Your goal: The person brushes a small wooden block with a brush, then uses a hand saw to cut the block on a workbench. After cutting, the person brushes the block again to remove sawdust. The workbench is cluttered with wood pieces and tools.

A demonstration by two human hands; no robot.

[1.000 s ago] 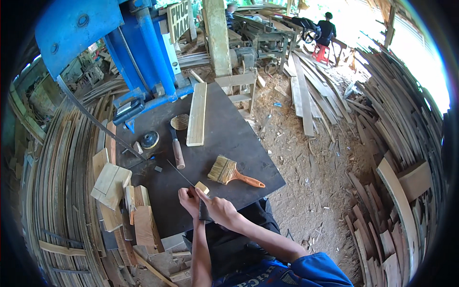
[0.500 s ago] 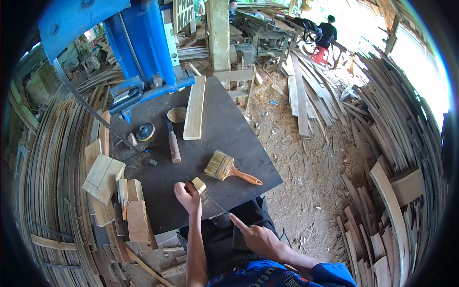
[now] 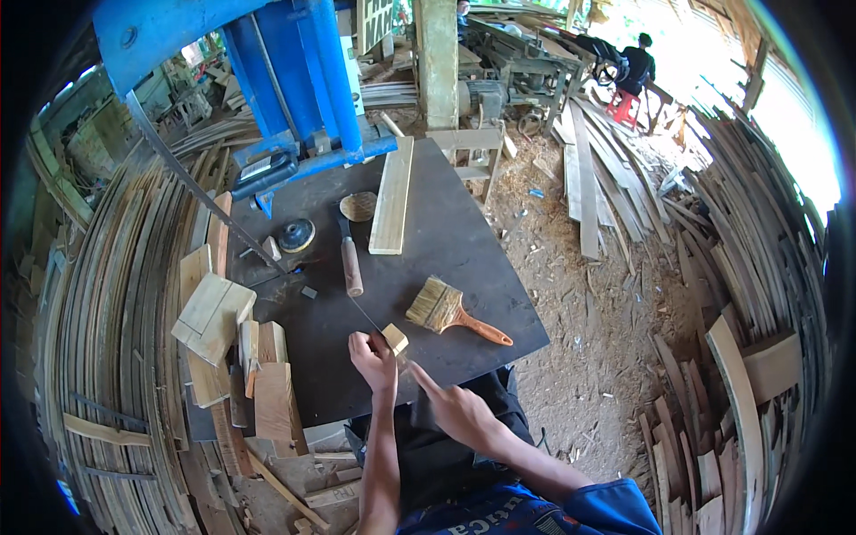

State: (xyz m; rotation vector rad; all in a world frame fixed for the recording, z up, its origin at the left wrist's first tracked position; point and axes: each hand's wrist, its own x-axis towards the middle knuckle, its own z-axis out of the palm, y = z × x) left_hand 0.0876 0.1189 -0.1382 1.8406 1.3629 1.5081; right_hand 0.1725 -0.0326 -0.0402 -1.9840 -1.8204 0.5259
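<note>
At the near edge of the dark tabletop (image 3: pixel 464 267), my left hand (image 3: pixel 373 361) is closed in a fist on a small pale wooden block (image 3: pixel 396 338), whose end shows beside the thumb side. My right hand (image 3: pixel 459 415) grips a thin-bladed saw (image 3: pixel 367 315) with the index finger stretched along it. Seen nearly edge-on, the blade crosses at the block, close to my left hand; its handle is hidden by my right hand. A wide paintbrush (image 3: pixel 459 312) with a wooden handle lies just to the right. Farther off lies a wooden-handled knife-like tool (image 3: pixel 351 263), its blade partly covered.
A blue bandsaw (image 3: pixel 303 80) rises at the back left, its blade running down to the table. A sanding disc (image 3: pixel 296 235), a board (image 3: pixel 390 196) and wood blocks (image 3: pixel 214 316) lie on the table. Timber stacks (image 3: pixel 125 312) flank both sides. A person (image 3: pixel 637 67) sits far back.
The saw and my right hand have moved forward and to the left, toward my left hand, so more blade reaches past the block. The whole view has shifted a little; my left hand stays at the block.
</note>
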